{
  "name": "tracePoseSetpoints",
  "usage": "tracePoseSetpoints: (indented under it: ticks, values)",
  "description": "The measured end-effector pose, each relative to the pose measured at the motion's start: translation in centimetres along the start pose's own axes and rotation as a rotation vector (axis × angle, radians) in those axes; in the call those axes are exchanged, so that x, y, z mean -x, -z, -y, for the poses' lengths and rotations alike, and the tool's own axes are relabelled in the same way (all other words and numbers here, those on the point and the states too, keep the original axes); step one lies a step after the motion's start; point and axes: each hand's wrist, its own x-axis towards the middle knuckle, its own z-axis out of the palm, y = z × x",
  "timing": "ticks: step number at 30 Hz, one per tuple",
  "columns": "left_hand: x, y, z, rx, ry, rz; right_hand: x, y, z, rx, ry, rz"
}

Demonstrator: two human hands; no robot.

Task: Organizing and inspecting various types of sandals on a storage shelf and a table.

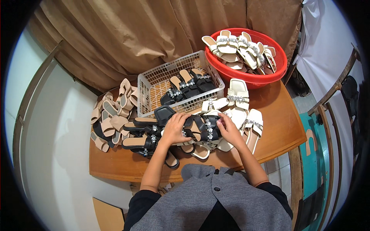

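Note:
Over the middle of the table, a black sandal [196, 131] with a tan insole and a strap of clear stones lies between my hands. My left hand [175, 129] curls around its left part, thumb below and fingers above. At the other side my right hand [229, 131] pinches the black edge beside a second jewelled strap [210, 129]. Whether these straps belong to one sandal or a pair, I cannot tell. Just left of my left hand, several more black sandals [135, 142] are stacked. White sandals [253, 123] with jewelled straps lie under and beside my right hand.
Behind my hands stands a white plastic crate [144, 108] with several black sandals inside. A red basket [266, 79] heaped with white sandals sits at the back right. Beige sandals [119, 122] pile up on the left of the wooden table [283, 115]. A brown curtain [127, 38] hangs behind.

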Motion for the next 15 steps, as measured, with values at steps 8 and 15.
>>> tracePoseSetpoints:
  ticks: [8,15]
  values:
    - [0.0,0.3,-0.5,-0.007,0.008,-0.002,-1.7,-2.2,-0.2,-0.718,-0.078,0.236]
    - [0.3,0.1,-0.7,-0.045,-0.022,-0.032,-2.3,-1.7,1.3,-1.222,-0.172,0.219]
